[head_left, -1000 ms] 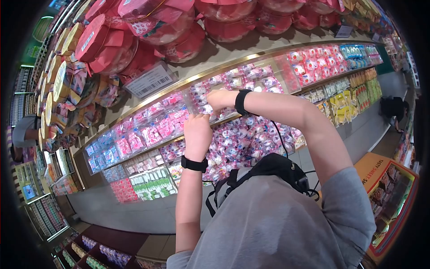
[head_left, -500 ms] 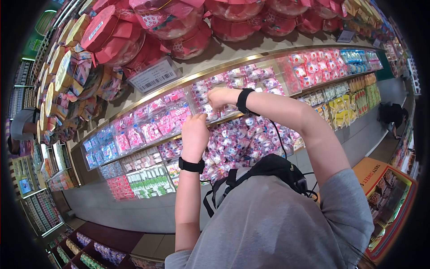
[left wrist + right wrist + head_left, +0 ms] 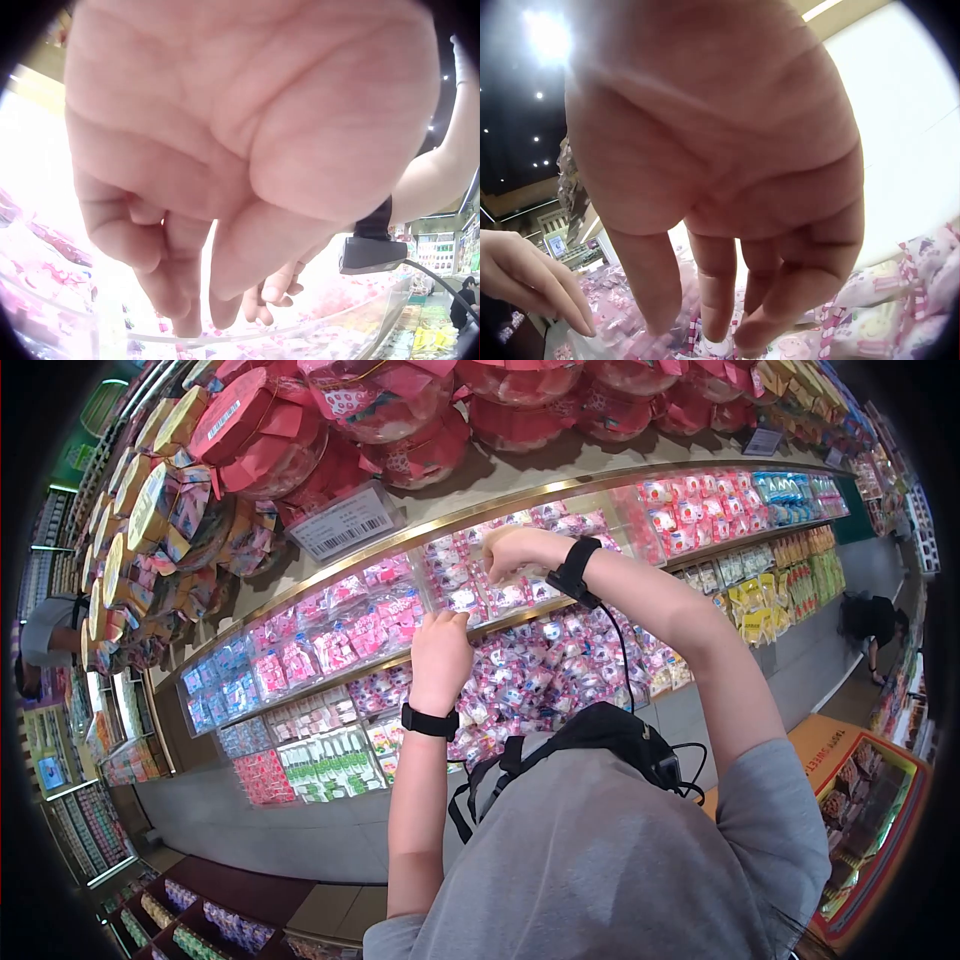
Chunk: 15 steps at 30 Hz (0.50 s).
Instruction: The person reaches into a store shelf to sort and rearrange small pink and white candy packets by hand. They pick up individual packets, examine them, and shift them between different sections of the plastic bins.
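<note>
Small wrapped packets with purple and pink print [image 3: 465,600] lie in rows in a clear-walled compartment. Over them is my right hand [image 3: 522,550], fingers pointing down. In the right wrist view, its fingertips [image 3: 716,330] hang right at white packets [image 3: 877,330] with cartoon prints, with nothing seen between them. My left hand [image 3: 442,652] is at the compartment's front edge, by the clear divider next to pink packets [image 3: 370,625]. The left wrist view shows its fingers [image 3: 180,300] loosely bent and pointing down, close to the clear rim [image 3: 247,341], holding nothing visible.
Red-topped jars [image 3: 265,435] crowd the ledge above, beside a price tag [image 3: 345,523]. Below the front edge is a heap of loose wrapped packets [image 3: 540,670]. An orange display box [image 3: 830,750] stands at the right. Another person [image 3: 870,622] is in the aisle.
My right hand has moved up and to the right above the packets, its wrist turning. My left hand stays by the front edge, with a small shift.
</note>
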{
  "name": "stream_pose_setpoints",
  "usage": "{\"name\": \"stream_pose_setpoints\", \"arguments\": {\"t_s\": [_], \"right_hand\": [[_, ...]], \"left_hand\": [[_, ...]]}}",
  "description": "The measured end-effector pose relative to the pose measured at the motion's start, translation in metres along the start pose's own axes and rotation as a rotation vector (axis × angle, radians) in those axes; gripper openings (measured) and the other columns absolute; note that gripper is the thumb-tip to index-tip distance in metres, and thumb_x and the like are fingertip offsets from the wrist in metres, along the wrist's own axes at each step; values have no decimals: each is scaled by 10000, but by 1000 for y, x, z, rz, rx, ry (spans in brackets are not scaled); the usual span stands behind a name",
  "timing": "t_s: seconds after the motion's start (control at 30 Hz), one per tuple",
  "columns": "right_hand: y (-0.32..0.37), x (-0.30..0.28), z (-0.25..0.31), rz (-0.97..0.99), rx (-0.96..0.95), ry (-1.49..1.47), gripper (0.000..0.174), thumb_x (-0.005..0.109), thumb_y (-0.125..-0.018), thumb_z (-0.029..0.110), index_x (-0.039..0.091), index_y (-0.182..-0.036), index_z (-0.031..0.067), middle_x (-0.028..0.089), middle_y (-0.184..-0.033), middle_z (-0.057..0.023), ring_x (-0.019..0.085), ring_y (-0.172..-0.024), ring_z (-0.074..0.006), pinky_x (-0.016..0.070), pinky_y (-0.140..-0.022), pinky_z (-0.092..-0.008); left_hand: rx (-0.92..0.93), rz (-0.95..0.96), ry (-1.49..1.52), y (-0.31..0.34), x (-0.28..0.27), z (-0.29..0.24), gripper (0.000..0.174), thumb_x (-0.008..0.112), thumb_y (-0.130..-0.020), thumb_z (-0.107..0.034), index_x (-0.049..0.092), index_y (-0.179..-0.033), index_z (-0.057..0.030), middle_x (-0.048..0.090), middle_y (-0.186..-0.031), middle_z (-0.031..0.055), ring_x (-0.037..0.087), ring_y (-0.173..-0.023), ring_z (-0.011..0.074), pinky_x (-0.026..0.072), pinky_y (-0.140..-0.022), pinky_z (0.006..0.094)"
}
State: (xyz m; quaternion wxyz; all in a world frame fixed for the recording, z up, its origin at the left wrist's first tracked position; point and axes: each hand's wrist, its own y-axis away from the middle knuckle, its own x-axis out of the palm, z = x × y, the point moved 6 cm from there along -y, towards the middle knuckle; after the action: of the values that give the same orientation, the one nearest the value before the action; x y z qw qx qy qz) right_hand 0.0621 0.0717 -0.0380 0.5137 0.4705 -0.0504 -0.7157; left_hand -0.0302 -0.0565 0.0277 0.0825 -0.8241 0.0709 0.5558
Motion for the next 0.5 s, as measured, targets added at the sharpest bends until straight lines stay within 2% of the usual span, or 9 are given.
{"name": "stream_pose_setpoints", "arguments": {"t_s": [0.03, 0.07, 0.13, 0.17, 0.23, 0.33, 0.4, 0.47, 0.5], "right_hand": [[11, -1, -4, 13, 12, 41, 278, 681, -607, 250, 653, -775, 30, 610, -645, -94, 574, -590, -176, 454, -550, -307], [27, -7, -5, -66, -81, 40, 264, 669, -637, 235, 648, -807, 34, 619, -716, -91, 581, -632, -183, 454, -574, -308], [78, -31, 11, -287, -122, -190, 231, 647, -677, 202, 640, -835, 34, 617, -774, -97, 583, -682, -199, 453, -615, -314], [96, -28, 12, -285, -120, -190, 231, 647, -677, 202, 640, -835, 34, 617, -774, -97, 583, -682, -199, 453, -615, -314], [130, -34, 7, -523, -91, -182, 202, 619, -709, 172, 631, -852, 30, 609, -789, -107, 579, -733, -231, 447, -655, -321], [149, -12, -10, -595, -93, -54, 191, 606, -721, 197, 635, -822, 38, 611, -753, -122, 587, -734, -272, 456, -686, -339], [142, 2, -20, -574, -100, -13, 196, 589, -732, 197, 634, -842, 40, 615, -782, -133, 589, -756, -284, 450, -721, -368], [131, 10, -20, -509, -37, 61, 218, 550, -756, 206, 634, -869, 39, 620, -819, -139, 587, -781, -300, 447, -735, -384], [121, 11, -14, -411, -15, 1, 251, 521, -771, 224, 627, -899, 36, 621, -844, -150, 584, -794, -312, 446, -733, -392]], "left_hand": [[15, -16, -11, 1, -2, -4, 198, 499, -680, 12, 605, -844, -19, 569, -796, 105, 521, -764, 279, 427, -680, 358], [14, -10, -5, 5, -3, -7, 198, 499, -680, 12, 605, -844, -19, 569, -796, 105, 521, -764, 279, 427, -680, 358], [-2, -189, 143, 10, -27, -15, 137, 529, -717, -20, 601, -834, -27, 549, -769, 96, 521, -753, 268, 420, -668, 355], [-57, -168, 177, 16, -31, -14, 95, 560, -741, -60, 596, -826, -36, 540, -758, 92, 521, -739, 258, 413, -656, 349], [-83, -132, 206, 31, -32, -15, 91, 569, -741, -73, 597, -821, -40, 542, -752, 88, 524, -728, 257, 412, -648, 351], [-138, -63, 270, 56, -17, -8, 97, 579, -743, -107, 599, -812, -43, 547, -722, 82, 537, -704, 255, 413, -627, 363], [-154, -11, 215, 70, -6, -7, 108, 575, -747, -123, 602, -812, -41, 558, -716, 87, 549, -698, 259, 415, -624, 367], [-154, 8, 252, 80, 1, -7, 109, 568, -751, -122, 607, -813, -42, 568, -729, 94, 556, -703, 262, 423, -629, 360], [-144, 1, 234, 84, 4, -8, 111, 571, -753, -115, 600, -821, -32, 569, -733, 102, 557, -661, 259, 428, -603, 352]]}}
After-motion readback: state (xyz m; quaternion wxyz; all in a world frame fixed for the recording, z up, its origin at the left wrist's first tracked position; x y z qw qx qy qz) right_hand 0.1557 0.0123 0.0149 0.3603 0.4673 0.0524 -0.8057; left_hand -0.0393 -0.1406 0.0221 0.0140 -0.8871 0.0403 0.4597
